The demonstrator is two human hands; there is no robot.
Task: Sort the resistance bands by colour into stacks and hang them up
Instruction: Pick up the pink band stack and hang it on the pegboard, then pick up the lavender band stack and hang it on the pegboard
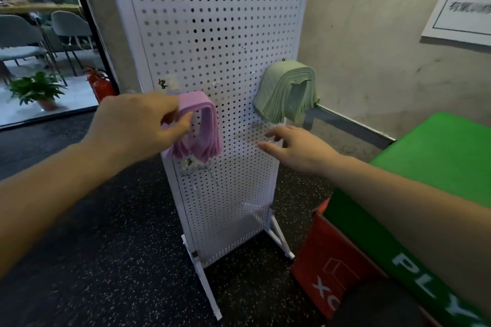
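On the speckled dark floor (pixel 111 260) a white pegboard stand (pixel 228 42) faces the person, a green plyo box (pixel 438 156) to its right. The purple band stack (pixel 203 130) drapes over a hook at the board's left, loops hanging downward; the left hand (pixel 138 125) pinches its near edge. The green band stack (pixel 288 90) hangs higher right. The right hand (pixel 295 147), fingers loosely spread, holds nothing beside bare hooks (pixel 202 175).
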